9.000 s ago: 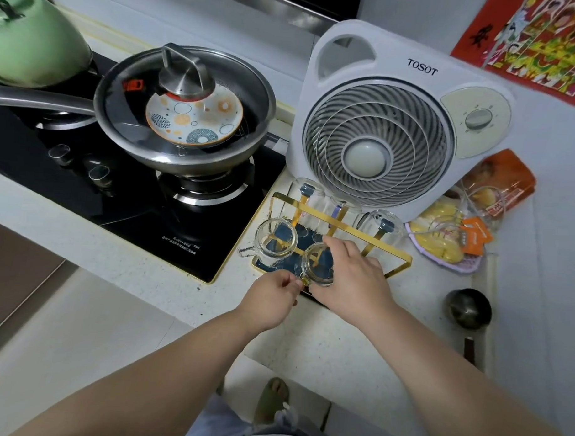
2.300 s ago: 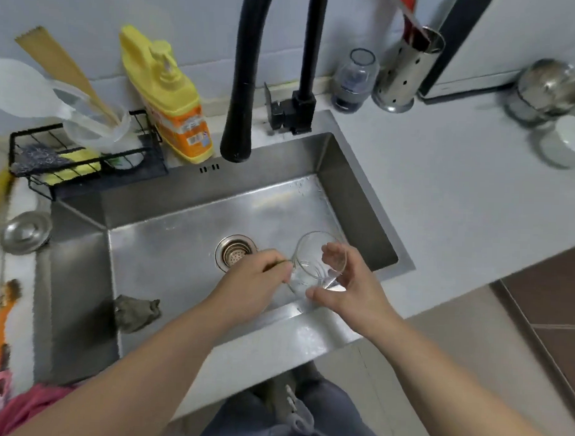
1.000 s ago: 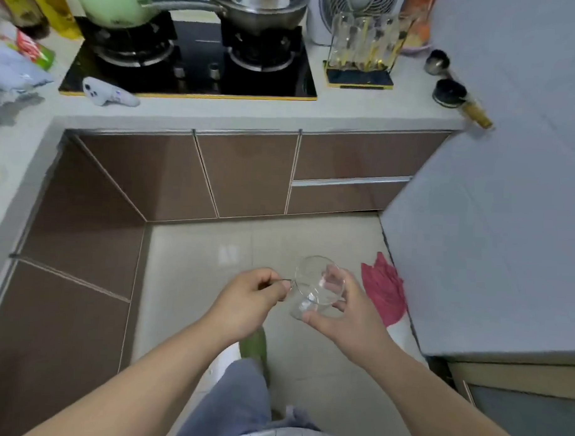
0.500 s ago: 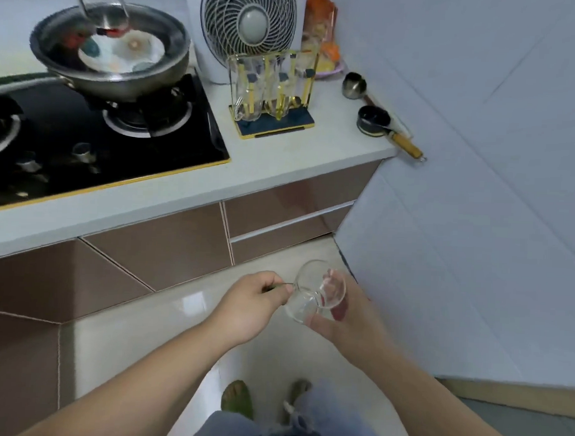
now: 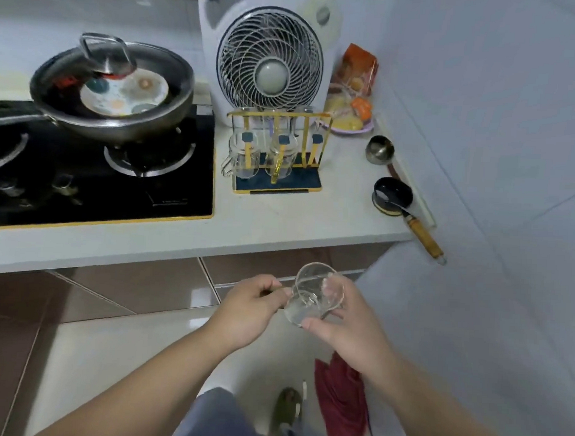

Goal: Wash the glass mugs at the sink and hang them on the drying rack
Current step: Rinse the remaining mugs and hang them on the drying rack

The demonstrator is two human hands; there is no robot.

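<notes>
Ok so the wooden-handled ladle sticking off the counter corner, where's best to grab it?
Grip the ladle by its wooden handle, coming from the counter's front right corner. The handle overhangs the edge there, so fingers can wrap it freely; the bowl lies flat near the wall.

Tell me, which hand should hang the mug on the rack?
Probably the left hand: its grip pinches the handle of the glass mug, while the right hand cups its body. The free peg on the drying rack is on its right side.
</notes>
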